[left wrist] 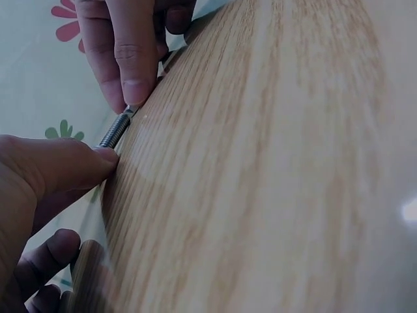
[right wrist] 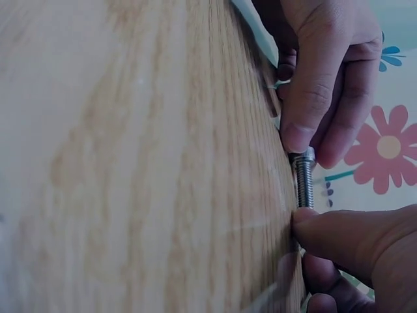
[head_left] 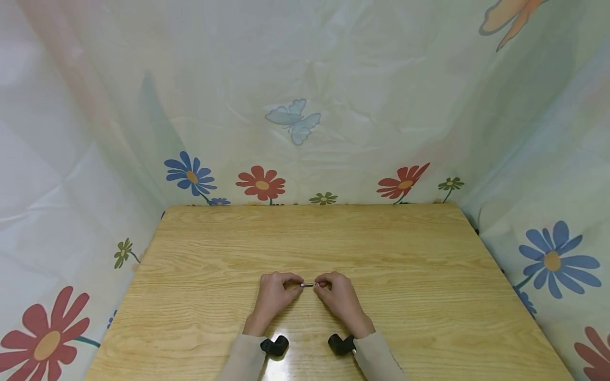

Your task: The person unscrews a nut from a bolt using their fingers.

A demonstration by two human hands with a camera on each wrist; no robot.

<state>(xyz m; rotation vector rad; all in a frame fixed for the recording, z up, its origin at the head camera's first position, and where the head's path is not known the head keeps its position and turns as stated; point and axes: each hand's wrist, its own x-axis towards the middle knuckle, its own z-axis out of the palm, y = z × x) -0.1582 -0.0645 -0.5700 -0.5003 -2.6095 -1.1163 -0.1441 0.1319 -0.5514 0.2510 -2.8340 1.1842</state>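
A silver threaded bolt point(head_left: 307, 285) lies level between both hands, just above the wooden table. My left hand point(head_left: 274, 296) pinches its head end between thumb and fingers; the knurled round head point(right wrist: 303, 155) shows at those fingertips in the right wrist view. At the other end, my right hand point(head_left: 340, 299) pinches a small shiny metal piece point(left wrist: 131, 111) that looks like a nut, mostly covered by the fingertips. Bare thread is visible between the two hands. Whether the nut sits on the thread, I cannot tell.
The light wooden table point(head_left: 305, 238) stretches out around the hands. Behind it and at both sides hangs a pale curtain point(head_left: 305, 63) printed with flowers and butterflies. Each wrist wears a black camera, such as the left one point(head_left: 275, 346).
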